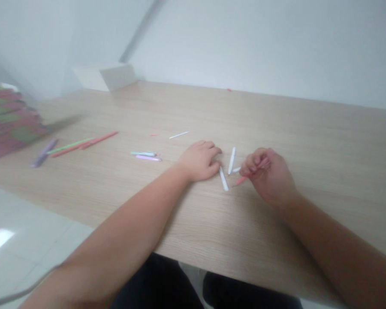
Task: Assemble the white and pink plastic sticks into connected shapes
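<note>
My right hand (266, 176) is pinching a thin pink rolled-paper stick (244, 179) in its fingers, with the tip pointing down and left. My left hand (199, 161) rests on the wooden table (276, 133) with loosely curled fingers and holds nothing I can see. Between the hands lie several short white paper tubes. One white tube (224, 179) lies just past my left fingertips, and another (232, 161) stands a little farther up. A short white piece (236, 170) touches my right fingers.
Farther left lie a lilac stick (148, 158), a green-and-white stick (143, 153), a thin white stick (179, 134), long pink sticks (83, 143), a green stick (69, 146) and a purple stick (44, 153). A stack of red-and-green sheets (9, 122) sits at the left end.
</note>
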A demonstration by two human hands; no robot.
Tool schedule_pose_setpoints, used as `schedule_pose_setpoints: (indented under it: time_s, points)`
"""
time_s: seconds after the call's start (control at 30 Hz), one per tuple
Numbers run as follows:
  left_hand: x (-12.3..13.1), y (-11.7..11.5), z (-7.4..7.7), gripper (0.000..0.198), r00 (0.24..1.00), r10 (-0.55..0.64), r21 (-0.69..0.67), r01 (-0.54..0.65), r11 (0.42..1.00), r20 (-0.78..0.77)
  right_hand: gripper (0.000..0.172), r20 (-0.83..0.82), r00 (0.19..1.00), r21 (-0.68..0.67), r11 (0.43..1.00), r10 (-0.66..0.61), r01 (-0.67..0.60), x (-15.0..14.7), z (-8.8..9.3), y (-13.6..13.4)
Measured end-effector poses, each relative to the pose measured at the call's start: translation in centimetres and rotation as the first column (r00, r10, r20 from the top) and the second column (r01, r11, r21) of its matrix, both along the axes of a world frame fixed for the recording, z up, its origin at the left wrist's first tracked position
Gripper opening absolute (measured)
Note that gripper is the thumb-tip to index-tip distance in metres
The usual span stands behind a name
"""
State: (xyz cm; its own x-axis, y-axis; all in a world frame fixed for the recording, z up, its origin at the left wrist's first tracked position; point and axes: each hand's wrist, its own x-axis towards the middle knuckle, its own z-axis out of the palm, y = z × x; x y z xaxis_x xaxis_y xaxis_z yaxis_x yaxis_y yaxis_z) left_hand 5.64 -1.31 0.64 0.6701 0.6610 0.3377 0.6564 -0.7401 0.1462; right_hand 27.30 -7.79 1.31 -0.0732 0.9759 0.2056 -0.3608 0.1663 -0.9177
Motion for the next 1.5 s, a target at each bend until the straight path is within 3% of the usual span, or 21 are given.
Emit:
schedule_pose_setpoints:
  time_s: [0.13, 0.2, 0.33, 0.47, 0.67, 0.8, 0.97, 1.17, 1.5]
  points:
    - [1.1, -1.7, 0.9, 0.043, 0.973, -0.211, -0.097, 0.219, 0.971, 0.088, 0.047, 0.021, 0.985, 0.066, 0.983, -0.171, 0.169, -0.4, -0.9, 0.5]
    - [1.6, -2.3, 1.0, 0.042, 0.966, -0.233, -0.165, 0.249, 0.954, 0.111, 0.048, 0.025, 0.976, 0.02, 0.976, -0.217, 0.216, -0.2, -1.1, 0.8]
    - [1.6, -2.3, 0.6, 0.032, 0.958, -0.181, -0.303, 0.245, 0.921, 0.223, 0.044, -0.006, 0.977, -0.096, 0.972, -0.215, 0.214, 0.5, -1.2, 1.4]
    - [0.9, -1.4, 0.3, 0.026, 0.912, -0.019, -0.386, 0.192, 0.902, 0.41, 0.033, -0.08, 0.98, -0.196, 0.967, -0.181, 0.162, 0.8, -1.2, 1.8]
    - [1.2, -0.9, -0.1, 0.03, 0.685, 0.206, -0.492, 0.252, 0.833, 0.699, 0.017, -0.106, 0.991, -0.302, 0.952, -0.088, 0.052, 0.5, -1.3, 1.6]
    - [1.2, -0.5, -0.1, 0.038, 0.474, 0.391, -0.57, 0.327, 0.754, 0.789, 0.028, -0.038, 0.999, -0.257, 0.966, -0.001, -0.009, 0.4, -1.1, 1.1]
    - [0.9, 0.3, 0.0, 0.041, 0.302, 0.418, -0.506, 0.339, 0.793, 0.857, 0.025, -0.022, 0.999, -0.3, 0.954, 0.025, -0.03, 0.3, -0.9, 1.0]
    - [0.9, 0.5, 0.2, 0.037, 0.283, 0.434, -0.503, 0.253, 0.827, 0.856, 0.012, -0.059, 0.994, -0.391, 0.914, 0.094, -0.109, 0.7, -1.4, 1.3]
    - [0.5, 0.9, 0.2, 0.038, 0.294, 0.391, -0.454, 0.186, 0.872, 0.872, 0.016, 0.049, 0.988, -0.451, 0.886, 0.146, -0.108, 0.1, -1.3, 1.1]
